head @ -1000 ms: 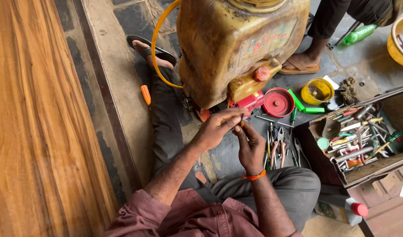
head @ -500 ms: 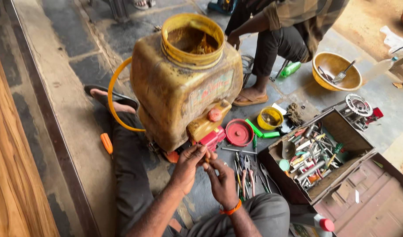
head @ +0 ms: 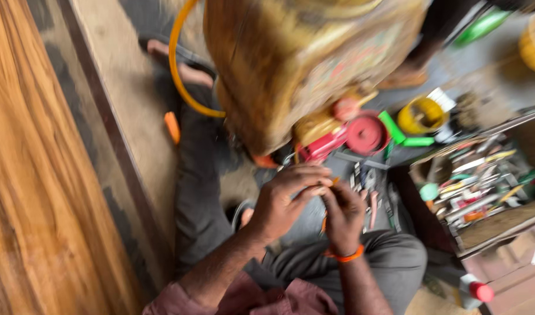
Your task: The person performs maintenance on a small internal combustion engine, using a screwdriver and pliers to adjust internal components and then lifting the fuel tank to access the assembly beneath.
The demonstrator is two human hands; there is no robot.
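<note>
The view is blurred by motion. My left hand (head: 285,201) and my right hand (head: 344,213), which has an orange band at the wrist, meet over my lap. Their fingertips pinch a small part (head: 324,188) between them; its shape is too smeared to tell. Just beyond the hands stands a big worn yellow sprayer tank (head: 290,64) with an orange hose (head: 180,87) looping off its left side. A red round pump piece (head: 365,133) sits at the tank's base.
Hand tools (head: 369,195) lie on the floor by my right hand. An open wooden toolbox (head: 477,181) full of tools is at right, with a yellow bowl (head: 422,115) and green pieces (head: 398,133) behind it. A wooden plank (head: 34,175) runs along the left. Another person's foot (head: 404,76) is beyond the tank.
The camera has dipped and swung closer, so the tank's open top and the other person have left the view. My hands stay together at the small part, a little nearer my lap.
</note>
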